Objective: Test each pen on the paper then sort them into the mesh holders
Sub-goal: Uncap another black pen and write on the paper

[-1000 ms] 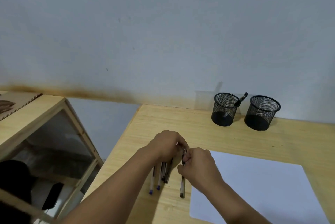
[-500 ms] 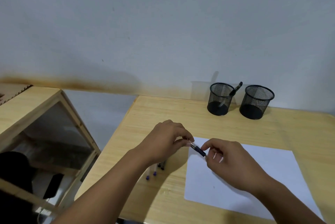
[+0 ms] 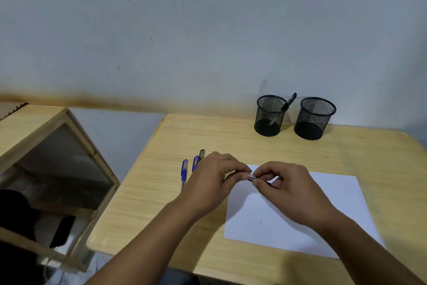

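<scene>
While your left hand (image 3: 213, 176) and right hand (image 3: 285, 183) both pinch one pen (image 3: 251, 176) between fingertips, it sits just above the paper's (image 3: 300, 211) far left corner. Three capped pens (image 3: 184, 172) lie near the tabletop's (image 3: 161, 204) left edge, partly under your left hand. Two mesh holders (image 3: 270, 115) stand at the far edge; the left one holds a black pen (image 3: 290, 101).

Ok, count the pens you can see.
5: one in the left holder, one pinched between both hands, three on the desk left of the paper, at. The left hand may hide more.
</scene>
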Demonstrator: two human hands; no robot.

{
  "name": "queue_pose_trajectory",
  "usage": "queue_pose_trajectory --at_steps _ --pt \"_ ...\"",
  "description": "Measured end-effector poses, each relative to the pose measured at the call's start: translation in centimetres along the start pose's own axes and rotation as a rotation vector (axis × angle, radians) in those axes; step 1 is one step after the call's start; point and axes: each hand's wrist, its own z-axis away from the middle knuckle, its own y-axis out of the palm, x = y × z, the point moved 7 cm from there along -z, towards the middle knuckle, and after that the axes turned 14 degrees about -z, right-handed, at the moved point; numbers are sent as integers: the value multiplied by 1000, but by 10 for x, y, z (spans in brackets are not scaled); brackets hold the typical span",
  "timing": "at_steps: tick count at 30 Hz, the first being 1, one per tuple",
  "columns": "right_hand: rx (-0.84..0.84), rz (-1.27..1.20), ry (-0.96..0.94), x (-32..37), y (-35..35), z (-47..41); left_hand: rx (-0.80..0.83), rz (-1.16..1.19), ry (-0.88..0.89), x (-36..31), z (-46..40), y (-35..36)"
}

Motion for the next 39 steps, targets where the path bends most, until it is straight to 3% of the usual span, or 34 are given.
queue_pose_trajectory --at_steps 11,14,17,20,26,34,39 --pt "-6 -9 42 -17 3 5 111 54 -61 6 4 8" --pt "-64 -33 100 -30 -5 6 61 82 -214 24 5 4" --pt "-90 -206 218 -48 -9 9 7 -34 -384 49 9 1" --pt "-121 -407 263 -58 -11 12 3 -231 -437 58 12 2" --pt "-184 -527 290 -66 -9 19 -7 -457 -433 61 18 15" --pt "-188 -674 269 -68 -3 19 -31 -470 -415 56 27 18" --pt "-126 -803 257 -72 1 20 -42 -388 -189 22 51 26"
